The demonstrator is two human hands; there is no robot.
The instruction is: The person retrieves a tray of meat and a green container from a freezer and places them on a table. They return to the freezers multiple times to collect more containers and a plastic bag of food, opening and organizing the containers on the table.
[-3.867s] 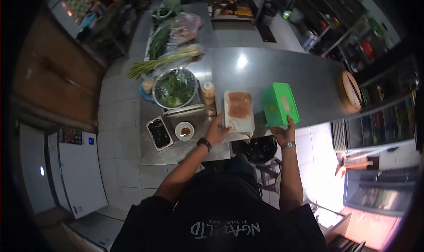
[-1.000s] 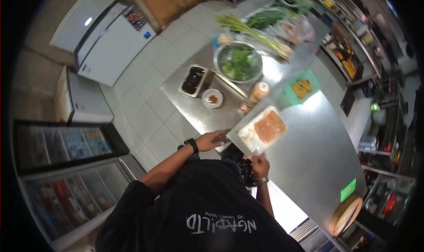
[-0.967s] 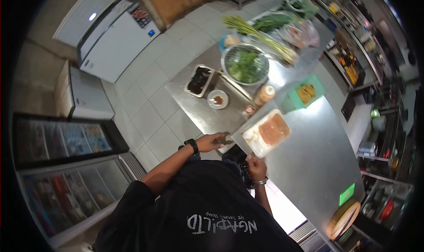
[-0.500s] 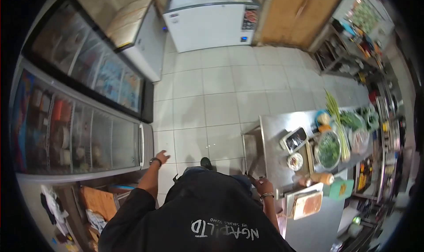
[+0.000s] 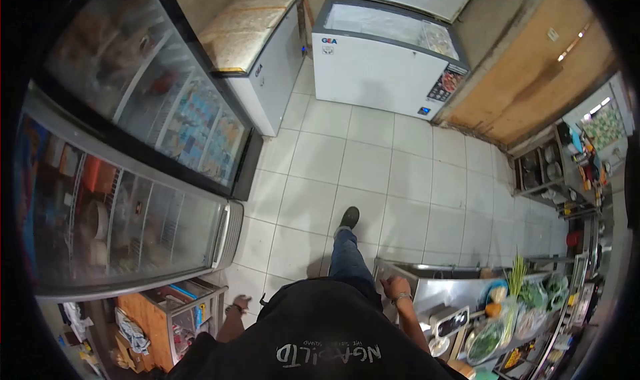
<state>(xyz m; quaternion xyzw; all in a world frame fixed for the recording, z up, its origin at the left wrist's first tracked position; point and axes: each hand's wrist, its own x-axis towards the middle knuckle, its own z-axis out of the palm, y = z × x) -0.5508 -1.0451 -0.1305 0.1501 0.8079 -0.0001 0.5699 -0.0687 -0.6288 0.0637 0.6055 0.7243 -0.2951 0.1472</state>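
1. Head camera: the left hand [image 5: 241, 303] hangs clear of anything, nearest the glass-fronted fridge [image 5: 227, 237] and the shelf unit [image 5: 208, 307] at the near left; its grip looks loosely spread, with nothing seen in it.
2. The right hand [image 5: 397, 289] is by the left end of the steel worktop [image 5: 433, 290], at the near right. Its fingers are bent, but I cannot tell whether that grip is pinching the edge or merely brushing past.
3. The worktop should be heavy, stiff and smooth, perhaps slippery if wet; its edge is the sensible hold.
4. Just right of that hand, on the worktop, lies the white tray [image 5: 435, 324] with dark contents. I judge it light and rather flexible (a full one may slop), so best held by both opposite rims, kept level.
5. Counted on the worktop: one such tray, one small white bowl [image 5: 439, 346] close beside it, one large bowl [image 5: 469, 348] of greens under a clear cover, and one bunch of long stalks [image 5: 515, 279]. The leafy vegetables [image 5: 533, 295] at the right overlap too much to count.
6. Beyond, at the far side, stand two chest freezers: one lid-up [image 5: 380, 73], one closed [image 5: 280, 73]. One dark shoe [image 5: 350, 217] shows on the floor.
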